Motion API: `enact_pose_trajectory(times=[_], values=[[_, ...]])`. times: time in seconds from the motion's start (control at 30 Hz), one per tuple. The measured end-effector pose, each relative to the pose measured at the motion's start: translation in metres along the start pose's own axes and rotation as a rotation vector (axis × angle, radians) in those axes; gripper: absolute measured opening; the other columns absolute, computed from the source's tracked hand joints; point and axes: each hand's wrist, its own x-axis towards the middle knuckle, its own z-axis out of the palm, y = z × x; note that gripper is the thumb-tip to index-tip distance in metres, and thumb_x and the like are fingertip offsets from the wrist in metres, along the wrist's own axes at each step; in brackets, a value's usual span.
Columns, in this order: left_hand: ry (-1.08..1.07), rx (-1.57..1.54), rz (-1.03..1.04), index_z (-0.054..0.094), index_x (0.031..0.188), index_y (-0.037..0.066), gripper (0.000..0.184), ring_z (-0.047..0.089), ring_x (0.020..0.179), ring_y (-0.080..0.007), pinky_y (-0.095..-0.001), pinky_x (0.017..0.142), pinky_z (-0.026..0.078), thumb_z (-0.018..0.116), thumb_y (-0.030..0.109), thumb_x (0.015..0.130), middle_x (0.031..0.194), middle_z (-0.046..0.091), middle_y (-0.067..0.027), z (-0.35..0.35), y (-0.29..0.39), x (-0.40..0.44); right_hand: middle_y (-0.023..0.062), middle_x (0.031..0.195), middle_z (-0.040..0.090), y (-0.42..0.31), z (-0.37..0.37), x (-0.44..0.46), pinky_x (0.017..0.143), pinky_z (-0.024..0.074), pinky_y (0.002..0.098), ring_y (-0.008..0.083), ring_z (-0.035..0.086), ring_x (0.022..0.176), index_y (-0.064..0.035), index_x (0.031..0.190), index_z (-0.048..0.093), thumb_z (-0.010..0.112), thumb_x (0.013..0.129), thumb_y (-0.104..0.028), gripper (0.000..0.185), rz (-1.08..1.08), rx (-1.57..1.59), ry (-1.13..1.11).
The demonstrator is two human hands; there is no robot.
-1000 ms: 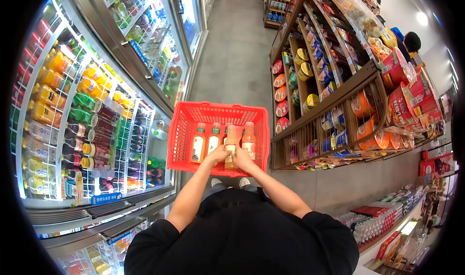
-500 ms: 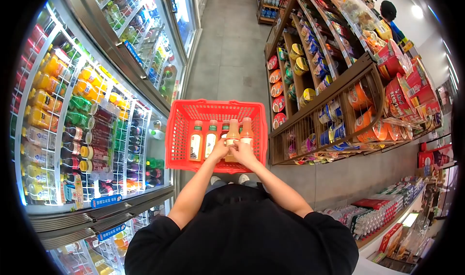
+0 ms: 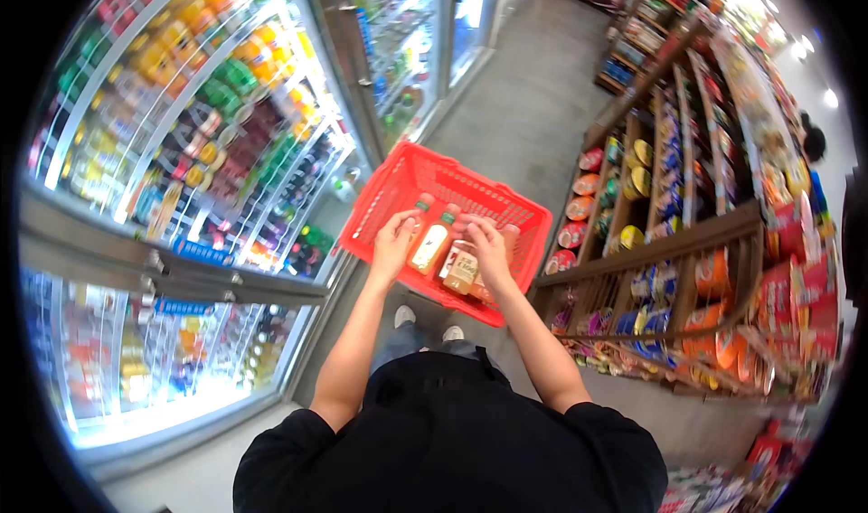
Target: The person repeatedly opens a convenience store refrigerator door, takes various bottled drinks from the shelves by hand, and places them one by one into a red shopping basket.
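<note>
A red plastic basket (image 3: 369, 213) stands in front of my feet and holds several juice bottles. My left hand (image 3: 395, 239) is at the basket's left side, fingers loosely apart, beside a green-capped bottle (image 3: 423, 203). Another green-capped bottle (image 3: 431, 244) with a white label lies between my hands. My right hand (image 3: 488, 244) reaches over the right part of the basket with fingers extended. Just below it is a bottle with a beige label (image 3: 461, 270), its top partly hidden by those fingers. Blur hides whether the fingertips touch it.
A lit drinks fridge (image 3: 194, 88) with rows of bottles lines the left, and a fridge door frame (image 3: 172, 269) runs near my left side. At right stands a wooden snack shelf (image 3: 651, 251) with noodle cups. Grey floor (image 3: 515, 88) stretches ahead between them.
My hands held a bottle together between them; now they are apart, the left one farther left. The view has turned, so the basket appears tilted and farther right.
</note>
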Motion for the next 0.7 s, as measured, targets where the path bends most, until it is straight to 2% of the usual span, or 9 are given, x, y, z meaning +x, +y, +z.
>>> enact_pose_trajectory(times=[0.07,0.13,0.17,0.3,0.37,0.43,0.53,0.57,0.7], values=[[0.06,-0.022,0.017,0.061,0.12,0.001,0.027,0.061,0.095,-0.0121,-0.0269,0.084,0.049,0.052,0.018,0.101,0.105,0.067,-0.0088,-0.012,0.024,-0.014,0.0095,0.108,0.066,-0.018,0.011,-0.006,0.085,0.0534,0.0313,0.0167,0.064,0.097,-0.0024,0.124,0.057,0.046,0.102,-0.021,0.031,-0.025,-0.025,-0.021],[0.251,-0.089,0.108,0.062,0.119,0.001,0.027,0.061,0.095,-0.0121,-0.0274,0.085,0.048,0.051,0.018,0.101,0.105,0.067,-0.0069,-0.05,0.032,-0.048,0.0097,0.109,0.066,-0.006,0.059,0.009,0.085,0.0528,0.0324,0.0169,0.063,0.098,-0.0022,0.124,0.057,0.044,0.102,-0.023,0.032,-0.021,-0.037,-0.206],[0.24,-0.103,0.116,0.062,0.118,0.002,0.026,0.061,0.095,-0.012,-0.027,0.085,0.048,0.051,0.019,0.102,0.105,0.067,-0.0065,-0.048,0.035,-0.05,0.0099,0.109,0.066,-0.008,0.057,0.008,0.085,0.0525,0.0328,0.017,0.063,0.098,-0.002,0.124,0.057,0.044,0.102,-0.024,0.033,-0.048,-0.047,-0.198],[0.57,-0.066,0.181,0.062,0.117,0.002,0.026,0.06,0.092,-0.0112,-0.0255,0.083,0.047,0.05,0.019,0.101,0.103,0.066,-0.0055,-0.118,0.059,-0.112,0.0108,0.109,0.066,-0.001,0.155,-0.008,0.085,0.0518,0.0296,0.015,0.064,0.096,-0.0004,0.124,0.057,0.045,0.102,-0.021,0.032,0.045,0.049,-0.462],[0.833,-0.042,0.258,0.061,0.118,0.003,0.025,0.059,0.09,-0.0111,-0.0259,0.081,0.046,0.05,0.018,0.101,0.103,0.066,-0.0053,-0.177,0.061,-0.135,0.0116,0.108,0.066,0.02,0.213,-0.015,0.084,0.0519,0.0292,0.0158,0.064,0.096,0.0001,0.124,0.057,0.047,0.103,-0.021,0.032,0.066,0.042,-0.634],[0.903,-0.09,0.317,0.059,0.121,0.005,0.026,0.058,0.092,-0.011,-0.0259,0.081,0.045,0.051,0.019,0.101,0.105,0.064,-0.0042,-0.187,0.069,-0.14,0.0112,0.106,0.066,0.019,0.227,-0.017,0.084,0.0521,0.0294,0.0161,0.064,0.095,0.0002,0.124,0.057,0.047,0.103,-0.022,0.032,0.078,0.042,-0.672],[1.075,-0.041,0.412,0.055,0.125,0.006,0.031,0.055,0.099,-0.0116,-0.0269,0.087,0.043,0.054,0.024,0.1,0.109,0.059,-0.004,-0.25,0.084,-0.161,0.0108,0.106,0.066,0.025,0.286,-0.028,0.082,0.0523,0.0292,0.0155,0.064,0.093,0.0,0.123,0.058,0.047,0.103,-0.022,0.032,0.057,0.058,-0.774],[1.252,0.056,0.449,0.055,0.123,0.006,0.031,0.054,0.103,-0.0131,-0.0274,0.091,0.042,0.055,0.025,0.1,0.109,0.059,-0.0055,-0.295,0.081,-0.169,0.0108,0.106,0.066,0.032,0.317,-0.032,0.082,0.0523,0.0292,0.0155,0.064,0.093,0.0,0.123,0.058,0.047,0.103,-0.022,0.032,0.057,0.054,-0.819],[1.376,0.101,0.525,0.058,0.117,0.001,0.035,0.054,0.094,-0.0127,-0.0274,0.085,0.043,0.057,0.03,0.099,0.101,0.06,-0.0046,-0.356,0.099,-0.174,0.0108,0.104,0.067,0.046,0.394,-0.032,0.079,0.0518,0.0281,0.0144,0.063,0.09,-0.0001,0.123,0.058,0.047,0.103,-0.022,0.032,-0.011,0.041,-0.897]])
